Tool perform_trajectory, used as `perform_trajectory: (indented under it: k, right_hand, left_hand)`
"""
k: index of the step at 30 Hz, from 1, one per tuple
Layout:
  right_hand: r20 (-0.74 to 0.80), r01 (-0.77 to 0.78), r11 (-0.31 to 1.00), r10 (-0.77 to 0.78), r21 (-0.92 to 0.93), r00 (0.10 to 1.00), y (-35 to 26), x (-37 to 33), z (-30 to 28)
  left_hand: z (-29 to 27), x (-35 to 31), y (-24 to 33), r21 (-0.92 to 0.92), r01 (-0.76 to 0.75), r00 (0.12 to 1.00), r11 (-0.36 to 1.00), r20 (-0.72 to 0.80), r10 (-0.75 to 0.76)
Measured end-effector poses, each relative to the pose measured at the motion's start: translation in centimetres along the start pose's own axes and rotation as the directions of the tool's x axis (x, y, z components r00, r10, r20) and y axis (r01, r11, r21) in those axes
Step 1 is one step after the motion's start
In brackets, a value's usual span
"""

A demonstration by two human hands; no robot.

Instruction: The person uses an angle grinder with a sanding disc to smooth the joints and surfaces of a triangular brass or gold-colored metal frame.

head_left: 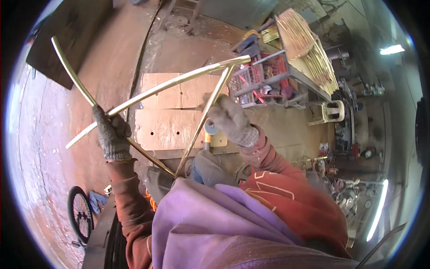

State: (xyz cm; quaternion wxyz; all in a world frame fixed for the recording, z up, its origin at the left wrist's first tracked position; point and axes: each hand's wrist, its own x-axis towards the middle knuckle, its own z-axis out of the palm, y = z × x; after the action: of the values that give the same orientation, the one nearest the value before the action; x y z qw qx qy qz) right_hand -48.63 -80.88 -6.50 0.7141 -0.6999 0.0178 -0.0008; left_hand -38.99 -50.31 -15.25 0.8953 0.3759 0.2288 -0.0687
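Note:
A frame of joined gold-coloured metal tubes (154, 90) is held up in front of me. One long tube slants from lower left to upper right, a curved one crosses it at the left, and a third runs down from the right-hand joint toward my lap. My left hand (113, 139), in a grey knit glove, is wrapped round the tubes near their crossing. On the right, my gloved right hand (230, 120) has its fingers curled about the third tube; part of its grip is hidden. Purple cloth (201, 219) covers my lap, where the lower tube ends meet.
Wooden boards with holes (161, 130) lie beneath the frame. To the right, a metal rack (309, 80) holds red crates (275, 66) and a stack of gold tubes (309, 49). A pale plastic stool (332, 112) stands beyond. At lower left is a spoked wheel (80, 215).

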Motion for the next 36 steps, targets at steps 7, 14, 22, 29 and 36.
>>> perform_trajectory:
  k: [7,14,22,29,36]
  right_hand:
    - [0.011,-0.046,0.939,0.053,-0.341,0.999,-12.5,0.6,3.9]
    - [0.027,-0.034,0.968,0.042,-0.250,0.999,-17.4,1.6,5.9]
    - [0.056,-0.026,0.959,0.044,-0.284,0.998,-19.1,5.2,6.8]
    - [0.091,0.025,0.990,-0.012,-0.141,0.996,-15.5,13.7,7.5]
    - [0.139,0.014,0.945,0.033,-0.326,0.990,-14.1,30.1,9.6]
  left_hand:
    - [5.1,-4.3,7.9,-0.043,0.055,0.997,0.998,0.051,-0.053]
    - [6.8,-3.0,11.1,0.043,0.100,0.983,0.994,0.150,-0.106]
    - [8.5,1.6,13.6,0.052,0.180,0.970,0.982,0.155,-0.186]
    - [9.8,10.1,15.3,0.099,0.159,0.981,0.982,0.096,-0.168]
    - [12.4,24.8,22.2,0.144,0.136,0.989,0.980,0.031,-0.142]
